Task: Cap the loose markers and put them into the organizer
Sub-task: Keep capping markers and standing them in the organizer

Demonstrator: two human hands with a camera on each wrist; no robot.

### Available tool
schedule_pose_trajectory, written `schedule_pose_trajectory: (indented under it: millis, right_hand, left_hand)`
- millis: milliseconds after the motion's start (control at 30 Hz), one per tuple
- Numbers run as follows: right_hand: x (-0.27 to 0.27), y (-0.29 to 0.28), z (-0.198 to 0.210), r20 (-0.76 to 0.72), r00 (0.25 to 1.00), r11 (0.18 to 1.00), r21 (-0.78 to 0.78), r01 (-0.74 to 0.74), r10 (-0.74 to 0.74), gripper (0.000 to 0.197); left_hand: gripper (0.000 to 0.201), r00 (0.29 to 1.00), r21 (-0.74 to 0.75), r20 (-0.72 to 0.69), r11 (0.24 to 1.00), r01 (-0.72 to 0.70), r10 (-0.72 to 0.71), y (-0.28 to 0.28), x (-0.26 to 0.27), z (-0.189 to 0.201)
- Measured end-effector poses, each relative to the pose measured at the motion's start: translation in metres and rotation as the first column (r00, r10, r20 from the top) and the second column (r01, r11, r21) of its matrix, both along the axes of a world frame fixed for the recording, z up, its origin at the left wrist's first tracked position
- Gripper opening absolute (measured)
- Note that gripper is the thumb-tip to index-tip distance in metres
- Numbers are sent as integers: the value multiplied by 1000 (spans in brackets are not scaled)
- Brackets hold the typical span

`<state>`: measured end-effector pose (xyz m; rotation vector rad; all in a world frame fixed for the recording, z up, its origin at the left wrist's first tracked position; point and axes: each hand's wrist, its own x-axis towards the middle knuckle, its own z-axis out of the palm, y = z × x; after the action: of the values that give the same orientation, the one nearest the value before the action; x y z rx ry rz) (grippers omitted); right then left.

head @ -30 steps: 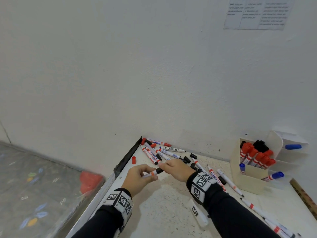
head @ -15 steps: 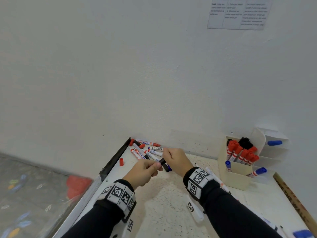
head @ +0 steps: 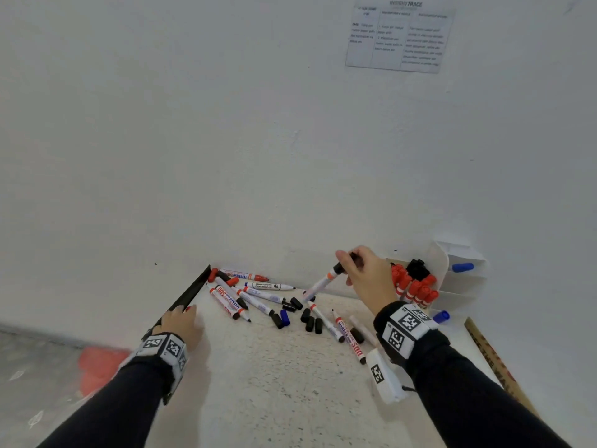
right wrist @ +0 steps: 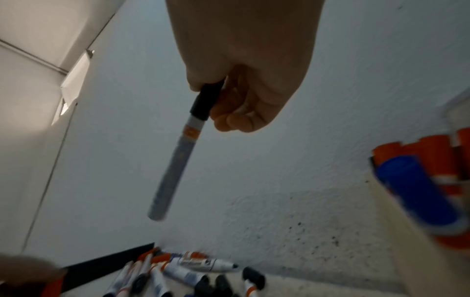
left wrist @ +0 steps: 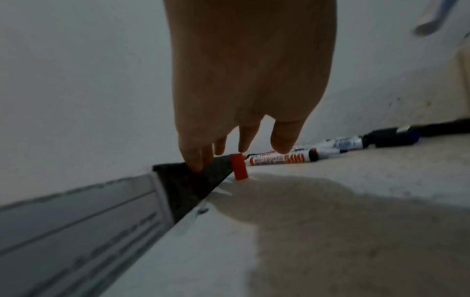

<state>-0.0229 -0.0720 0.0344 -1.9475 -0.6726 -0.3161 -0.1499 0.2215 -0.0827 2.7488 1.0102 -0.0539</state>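
My right hand (head: 347, 265) (right wrist: 216, 96) grips a white marker with a black cap (head: 323, 282) (right wrist: 175, 160) by its capped end, raised above the table just left of the organizer (head: 441, 261) (right wrist: 396, 231). The organizer holds several red-capped markers (head: 413, 286), black ones and blue ones. My left hand (head: 190, 313) (left wrist: 239, 148) hovers with straight fingers over a loose red cap (left wrist: 239, 166) at the table's left edge, holding nothing. Several loose markers (head: 252, 295) and loose black caps (head: 310, 321) lie near the wall.
A black strip (head: 190, 295) runs along the table's left edge, with a drop to the floor beyond it. A wooden ruler (head: 494, 357) lies at the right edge. A white tagged block (head: 384, 379) sits by my right wrist. The wall stands close behind everything.
The hands, together on one marker before, have parted. My right hand lifted the black-capped marker up and right toward the organizer. My left hand let go and moved left to the red cap.
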Motion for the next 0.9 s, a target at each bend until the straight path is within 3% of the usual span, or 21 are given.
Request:
schedule_pose_trajectory:
  millis: [233, 367, 600, 767, 900]
  right_hand:
    - [26, -79, 46, 162, 934, 929, 249, 274, -319, 15]
    - [37, -131, 60, 269, 855, 892, 224, 392, -444, 24]
    - [32, -163, 18, 329, 828, 886, 70, 457, -453, 12]
    - [45, -167, -22, 224, 840, 864, 21, 503, -494, 18]
    - [53, -165, -33, 120, 857, 864, 20, 503, -501, 17]
  left_hand:
    - [33, 992, -70, 127, 997, 20, -11, 0, 9, -7]
    - [20, 992, -36, 124, 999, 23, -19, -5, 12, -8]
    - [33, 994, -45, 114, 999, 5, 0, -13, 9, -7]
    - [39, 994, 11, 94, 998, 56, -56, -16, 4, -5]
    - [37, 986, -12, 73, 988, 151, -150, -10, 4, -6]
